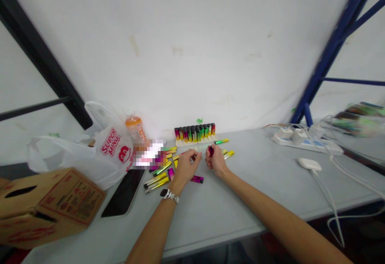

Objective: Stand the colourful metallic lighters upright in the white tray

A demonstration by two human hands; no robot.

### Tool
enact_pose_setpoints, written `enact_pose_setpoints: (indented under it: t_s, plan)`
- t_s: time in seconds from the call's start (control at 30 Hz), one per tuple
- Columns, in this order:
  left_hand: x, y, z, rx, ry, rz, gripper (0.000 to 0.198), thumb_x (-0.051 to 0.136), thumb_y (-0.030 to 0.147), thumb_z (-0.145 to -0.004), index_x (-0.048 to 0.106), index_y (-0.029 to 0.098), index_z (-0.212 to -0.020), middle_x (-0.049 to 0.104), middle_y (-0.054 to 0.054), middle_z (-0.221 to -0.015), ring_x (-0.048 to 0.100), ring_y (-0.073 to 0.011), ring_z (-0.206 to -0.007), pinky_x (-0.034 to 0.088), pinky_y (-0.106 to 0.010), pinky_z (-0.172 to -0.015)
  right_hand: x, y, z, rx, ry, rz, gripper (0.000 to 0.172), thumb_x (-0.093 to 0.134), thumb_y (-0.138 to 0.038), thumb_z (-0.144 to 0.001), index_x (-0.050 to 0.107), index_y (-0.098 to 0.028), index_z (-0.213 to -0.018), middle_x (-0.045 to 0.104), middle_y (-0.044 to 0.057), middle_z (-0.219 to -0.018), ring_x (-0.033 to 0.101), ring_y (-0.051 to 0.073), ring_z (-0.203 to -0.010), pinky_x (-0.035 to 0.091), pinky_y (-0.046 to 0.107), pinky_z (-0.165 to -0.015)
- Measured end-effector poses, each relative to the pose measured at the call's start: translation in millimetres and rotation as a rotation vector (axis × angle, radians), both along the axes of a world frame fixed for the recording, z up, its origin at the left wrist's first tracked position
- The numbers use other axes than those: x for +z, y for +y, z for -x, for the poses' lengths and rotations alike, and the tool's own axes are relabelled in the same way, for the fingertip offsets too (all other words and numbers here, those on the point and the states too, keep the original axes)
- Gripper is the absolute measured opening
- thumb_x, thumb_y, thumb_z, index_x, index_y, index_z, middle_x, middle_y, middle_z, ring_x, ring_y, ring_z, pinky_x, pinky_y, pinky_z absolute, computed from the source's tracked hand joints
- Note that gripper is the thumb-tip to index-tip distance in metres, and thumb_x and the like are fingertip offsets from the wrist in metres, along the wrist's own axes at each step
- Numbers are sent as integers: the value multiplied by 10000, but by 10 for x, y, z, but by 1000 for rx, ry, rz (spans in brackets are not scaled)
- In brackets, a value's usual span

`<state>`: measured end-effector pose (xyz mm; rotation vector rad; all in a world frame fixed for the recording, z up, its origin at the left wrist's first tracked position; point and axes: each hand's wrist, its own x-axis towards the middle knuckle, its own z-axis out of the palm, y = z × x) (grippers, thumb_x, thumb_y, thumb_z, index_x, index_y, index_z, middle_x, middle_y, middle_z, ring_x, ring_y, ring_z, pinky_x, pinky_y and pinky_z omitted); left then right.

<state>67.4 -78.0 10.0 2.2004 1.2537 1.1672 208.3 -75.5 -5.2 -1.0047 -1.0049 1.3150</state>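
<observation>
My right hand (215, 162) is closed round a lighter (211, 150), whose dark reddish end shows above the fingers. Just left of it, my left hand (187, 168) has thumb and fingertips drawn together; whatever is between them, if anything, is too small to make out. Behind both hands, several colourful lighters (195, 134) with black tops stand upright in rows in a pale tray (197, 143). Loose lighters lie around the left hand, among them a purple one (197, 179) and a yellow one (156, 185). A green-yellow lighter (221, 141) lies right of the tray.
At left are a cardboard box (72, 200), a phone (124, 194), a white plastic bag (105, 152) and an orange drink bottle (135, 127). A power strip (309, 143) and a white charger (309, 164) with cables lie at right. The wall (192, 55) rises behind the table.
</observation>
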Motion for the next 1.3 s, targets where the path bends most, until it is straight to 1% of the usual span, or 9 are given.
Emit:
enact_pose_setpoints:
  t_s: [0.1,0.27,0.4,0.47,0.6,0.83,1.0,1.13,1.3]
  plan:
    - [-7,0,-5,-1,10,-1,321,491,387,-916,599,178,-698,625,3,-686,547,-127,-638,422,-245,-651,53,-21,0,-41,106,115,477,342,-646,-834,338,-238,-587,235,-85,-408,173,74,-327,111,209,-343]
    - [-23,9,-14,-30,18,20,324,483,385,-921,627,173,-723,644,-11,-711,569,-137,-668,424,-257,-674,76,-39,1,-142,25,29,399,371,-516,-862,374,-234,-580,297,-63,-417,233,89,-344,152,221,-346]
    - [-31,17,-17,-28,20,33,323,485,379,-920,640,171,-727,655,-17,-721,576,-144,-682,420,-262,-671,63,0,-38,-52,102,52,483,396,-668,-823,445,-219,-653,274,-90,-442,207,71,-349,144,211,-357]
    - [-32,20,-17,-36,21,43,321,485,375,-920,641,172,-726,659,-17,-726,581,-147,-691,422,-263,-674,58,48,-79,-36,103,-5,512,464,-720,-770,512,-211,-762,340,-94,-480,275,73,-371,210,206,-368]
    - [-31,25,-12,-81,45,68,319,480,372,-921,653,173,-741,662,-20,-732,595,-153,-709,433,-271,-700,53,213,-214,-136,-97,-212,459,618,-641,-728,566,-203,-855,508,-63,-578,458,99,-499,381,224,-493]
    - [-49,12,13,-166,164,98,227,553,354,-876,662,185,-770,667,-26,-789,599,-158,-749,443,-279,-726,121,762,-535,-299,-639,-428,248,673,-377,-736,699,-176,-878,694,50,-841,591,171,-719,468,298,-676]
    - [-67,-8,30,-219,257,137,161,656,351,-804,685,193,-806,660,-37,-840,596,-174,-795,450,-297,-761,188,1085,-580,-238,-784,-579,261,595,-275,-785,658,-171,-1017,696,29,-877,558,127,-622,453,271,-647]
    - [-64,-22,12,-219,269,157,132,666,317,-796,689,188,-812,663,-47,-853,601,-189,-839,454,-304,-778,201,1189,-557,-170,-867,-653,179,591,-249,-799,653,-176,-950,685,8,-820,552,124,-628,445,259,-657]
    - [-76,-33,-7,-232,261,168,127,657,309,-804,688,186,-803,670,-50,-863,602,-195,-857,459,-308,-790,227,1264,-588,-79,-945,-639,122,610,-194,-802,677,-169,-901,670,9,-776,570,139,-674,455,267,-695]
